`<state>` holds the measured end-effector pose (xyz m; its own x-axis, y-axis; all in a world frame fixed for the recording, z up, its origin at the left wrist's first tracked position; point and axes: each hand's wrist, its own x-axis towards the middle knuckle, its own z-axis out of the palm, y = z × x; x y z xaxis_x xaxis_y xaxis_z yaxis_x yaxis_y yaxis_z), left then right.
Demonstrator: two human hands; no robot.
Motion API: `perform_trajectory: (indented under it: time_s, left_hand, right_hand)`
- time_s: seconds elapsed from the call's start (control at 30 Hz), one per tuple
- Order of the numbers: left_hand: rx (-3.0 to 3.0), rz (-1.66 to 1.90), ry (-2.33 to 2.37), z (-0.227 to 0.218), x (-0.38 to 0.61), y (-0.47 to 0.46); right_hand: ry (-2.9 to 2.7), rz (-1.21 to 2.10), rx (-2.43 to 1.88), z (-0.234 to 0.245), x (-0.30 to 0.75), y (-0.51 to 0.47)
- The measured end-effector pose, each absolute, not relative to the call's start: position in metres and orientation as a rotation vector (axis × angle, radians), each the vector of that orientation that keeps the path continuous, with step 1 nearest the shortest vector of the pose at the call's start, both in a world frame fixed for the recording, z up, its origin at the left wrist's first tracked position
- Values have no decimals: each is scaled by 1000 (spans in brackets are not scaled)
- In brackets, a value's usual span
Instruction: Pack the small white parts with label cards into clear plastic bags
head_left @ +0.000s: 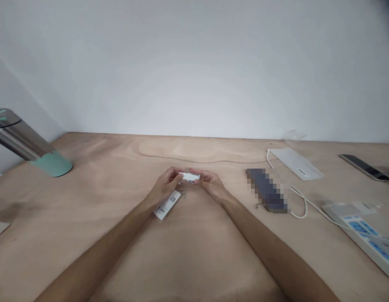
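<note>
Both hands (165, 184) (214, 184) grip sm. white pc (190, 176), printed pkt (167, 206) & tiny bits (185, 195) near, bottle (33, 142) far L, phone (366, 167) far R.

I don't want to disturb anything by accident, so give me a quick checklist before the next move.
1. Small white piece supported at both ends: ok, left hand and right hand each have fingers on it.
2. Fine details of that piece readable: cannot tell, too small and partly covered.
3. Small loose bits on the table: ok, in view just nearer than the hands.
4. Labelled packet clear of the left arm in view: not ok, the arm partly overlaps it.
5. White cable clear of the hands: ok, off to the right.
</note>
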<state>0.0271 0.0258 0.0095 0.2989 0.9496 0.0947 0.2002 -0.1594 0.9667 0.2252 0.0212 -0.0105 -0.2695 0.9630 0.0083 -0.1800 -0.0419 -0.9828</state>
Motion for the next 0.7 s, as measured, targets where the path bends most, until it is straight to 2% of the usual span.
perform_trajectory:
  time_s: [0.27,0.7]
  left_hand:
    - [1482,1035,1056,-3,28,32]
    - [1730,1021,1132,0,25,28]
  right_hand:
    - [-1408,1397,-1015,-15,222,20]
    - [-1604,1120,-1080,-15,217,20]
